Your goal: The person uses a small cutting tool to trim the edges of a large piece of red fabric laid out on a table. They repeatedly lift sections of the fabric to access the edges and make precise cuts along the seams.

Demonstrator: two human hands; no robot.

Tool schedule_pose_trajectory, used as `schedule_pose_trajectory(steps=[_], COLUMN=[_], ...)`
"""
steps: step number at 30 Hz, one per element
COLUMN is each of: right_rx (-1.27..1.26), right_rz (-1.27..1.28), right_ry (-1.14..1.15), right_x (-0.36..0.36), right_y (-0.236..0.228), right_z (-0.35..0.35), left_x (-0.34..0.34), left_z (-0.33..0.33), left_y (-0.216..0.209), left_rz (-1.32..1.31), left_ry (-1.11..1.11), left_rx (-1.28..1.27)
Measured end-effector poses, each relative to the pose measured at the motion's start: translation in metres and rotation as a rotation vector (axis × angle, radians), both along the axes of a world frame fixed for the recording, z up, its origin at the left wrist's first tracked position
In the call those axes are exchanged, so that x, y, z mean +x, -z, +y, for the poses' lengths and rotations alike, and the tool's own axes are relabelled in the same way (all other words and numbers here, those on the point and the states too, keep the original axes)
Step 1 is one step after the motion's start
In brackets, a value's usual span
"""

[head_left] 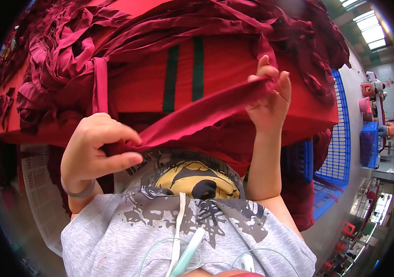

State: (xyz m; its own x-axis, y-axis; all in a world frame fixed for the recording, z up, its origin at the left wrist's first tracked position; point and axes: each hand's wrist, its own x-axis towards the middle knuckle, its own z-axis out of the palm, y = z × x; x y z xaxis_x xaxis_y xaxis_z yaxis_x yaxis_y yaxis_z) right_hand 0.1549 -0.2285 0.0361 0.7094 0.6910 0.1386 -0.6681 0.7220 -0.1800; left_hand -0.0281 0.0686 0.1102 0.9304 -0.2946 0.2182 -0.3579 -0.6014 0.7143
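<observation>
A dark red fabric strip (201,117) is stretched slantwise between my hands, above the near edge of a red-covered table (234,60). My left hand (97,147) is closed around its lower end; another length of the strip rises from behind this hand to the cloth pile. Higher up on the right, my right hand (273,92) pinches the strip between thumb and fingers, some of them raised. Beyond that hand, the strip runs up into a tangled heap of dark red fabric strips (160,27) spread over the far part of the table.
Two dark green bands (198,69) cross the red table cover. A blue plastic basket (337,147) stands at the right, with dark red cloth beside it. At the left is a white plastic basket (44,194). Farther right are red stools (348,228) and a person (387,131).
</observation>
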Motion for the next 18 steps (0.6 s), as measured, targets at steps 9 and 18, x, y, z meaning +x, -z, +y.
schedule_pose_trajectory(steps=[9,18], right_rx=[-0.246,-0.754], right_rz=[-0.146,-0.214], right_ry=[0.672,1.175], right_x=[0.004,-0.096], right_y=[-0.006,-0.031], right_z=[-0.181,-0.358], left_x=[0.015,0.09], left_z=[-0.004,0.008], left_y=[0.0,0.074], left_rz=[-0.12,-0.65], left_ry=[0.116,-0.231], left_rx=[0.027,0.13])
